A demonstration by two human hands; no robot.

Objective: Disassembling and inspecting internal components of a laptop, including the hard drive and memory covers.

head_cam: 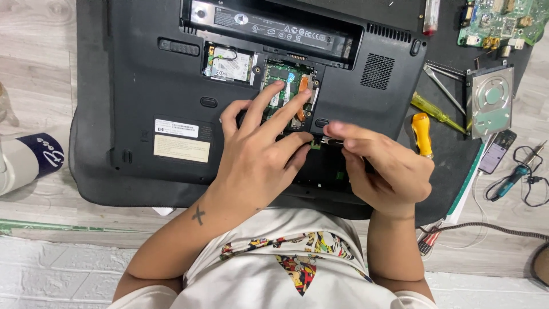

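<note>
Already stripped of its covers, the upturned laptop [171,86] is yielding a small green part [315,145], the right hand [383,169] pinching it beside the open bay while the left hand [257,154] is pressing flat, holding nothing.

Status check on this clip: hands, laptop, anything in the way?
Left hand fingers spread on the open memory bay. Right hand pinching a small dark part at the laptop opening. Yellow screwdriver lies alongside, clear.

An upturned laptop [171,86] lies on a mat [91,171]; screwdrivers [422,133] and a hard drive [490,100] lie to its right.
</note>
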